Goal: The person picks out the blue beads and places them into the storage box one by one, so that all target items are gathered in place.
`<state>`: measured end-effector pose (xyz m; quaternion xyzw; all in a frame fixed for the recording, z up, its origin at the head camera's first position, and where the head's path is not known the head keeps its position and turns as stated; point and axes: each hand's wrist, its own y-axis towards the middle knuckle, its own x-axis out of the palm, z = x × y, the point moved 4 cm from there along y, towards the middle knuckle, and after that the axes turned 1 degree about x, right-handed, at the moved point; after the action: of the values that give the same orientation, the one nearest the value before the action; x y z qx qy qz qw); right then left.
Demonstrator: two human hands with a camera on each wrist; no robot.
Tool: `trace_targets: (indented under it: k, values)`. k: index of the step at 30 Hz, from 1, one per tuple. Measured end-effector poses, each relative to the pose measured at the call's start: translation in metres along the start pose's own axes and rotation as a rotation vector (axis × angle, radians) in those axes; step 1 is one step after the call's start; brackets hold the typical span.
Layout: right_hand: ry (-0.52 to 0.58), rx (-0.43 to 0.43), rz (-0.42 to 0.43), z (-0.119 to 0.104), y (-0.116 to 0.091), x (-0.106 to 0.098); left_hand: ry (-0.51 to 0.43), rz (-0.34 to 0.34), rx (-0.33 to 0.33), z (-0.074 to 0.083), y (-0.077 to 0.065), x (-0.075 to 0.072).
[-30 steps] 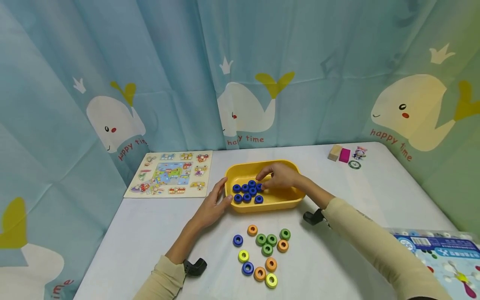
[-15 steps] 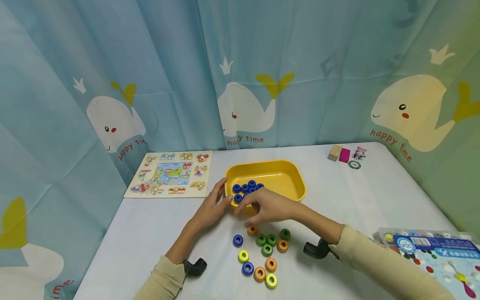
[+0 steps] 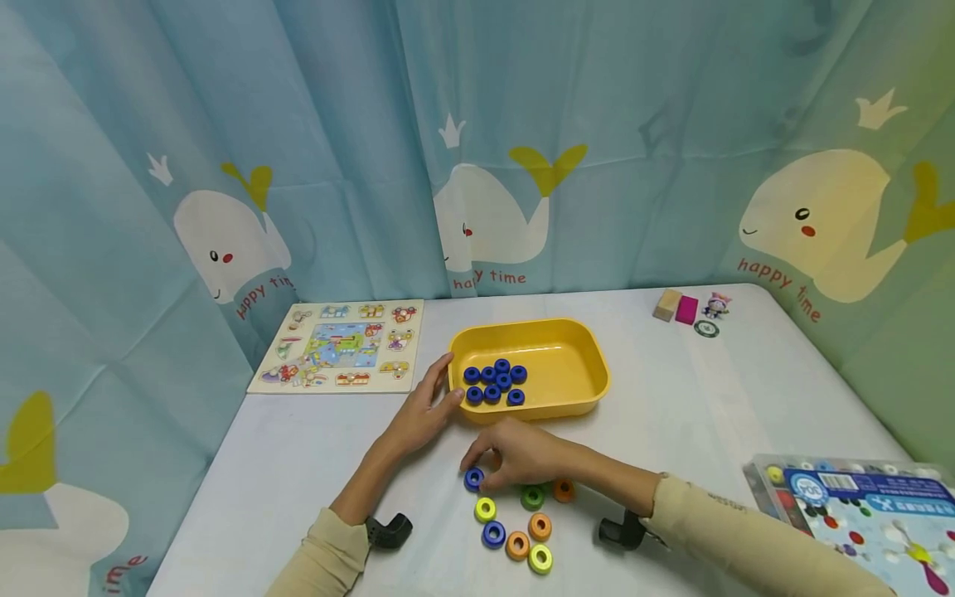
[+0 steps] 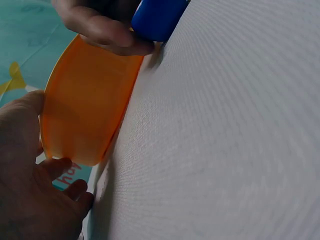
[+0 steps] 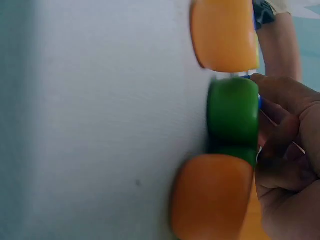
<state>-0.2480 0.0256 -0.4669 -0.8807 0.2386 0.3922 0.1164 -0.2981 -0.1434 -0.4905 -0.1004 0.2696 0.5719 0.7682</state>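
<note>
My left hand [image 3: 418,419] holds the left end of a yellow tray [image 3: 570,406], thumb at its near corner and fingers along its side. Several blue rings [image 3: 492,394] lie inside, grouped at the left. In front of the tray, my right hand [image 3: 522,454] pinches a blue ring [image 3: 474,479] between thumb and index finger, low at the table. That blue ring [image 4: 159,20] shows beside the fingertips in the left wrist view. In the right wrist view, a green ring [image 5: 234,110] and an orange ring [image 5: 212,197] stand close to the hand, which partly hides the rings below it in the head view.
Nearer the front lie another blue ring [image 3: 493,535], two yellow rings [image 3: 540,559] and orange rings [image 3: 517,546]. A picture puzzle board [image 3: 339,348] is at the back left. Small blocks [image 3: 686,310] and a figurine [image 3: 716,305] stand at the back right, a boxed set [image 3: 858,506] at the right edge.
My right hand has moved from inside the tray toward the front, down to the blue ring on the table, and now pinches it. My left hand stays at the tray's left end.
</note>
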Motion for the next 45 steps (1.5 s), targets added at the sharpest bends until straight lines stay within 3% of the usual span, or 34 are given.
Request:
trace_targets:
  k: [13,18,24,29,33,39,45]
  values:
    - [-0.028,-0.007,0.012,-0.004,-0.001,-0.004,0.0,0.001,-0.002,0.001,0.0,-0.001]
    - [-0.015,0.004,0.034,-0.017,-0.008,-0.028,-0.01,0.001,0.006,0.001,0.0,-0.001]
    - [-0.064,0.027,0.112,-0.018,-0.018,-0.073,-0.003,0.004,0.002,0.0,0.001,-0.002]
    - [-0.08,0.085,0.145,0.003,-0.024,-0.108,0.001,0.0,-0.016,0.0,0.0,-0.001]
    - [-0.074,0.117,0.114,0.029,-0.025,-0.124,-0.01,0.004,-0.021,0.0,0.0,-0.001]
    - [-0.104,0.142,0.032,0.067,-0.02,-0.127,-0.001,-0.001,-0.03,-0.002,0.0,0.001]
    - [-0.118,0.144,-0.022,0.085,-0.015,-0.125,-0.006,-0.001,-0.026,-0.002,0.0,0.002]
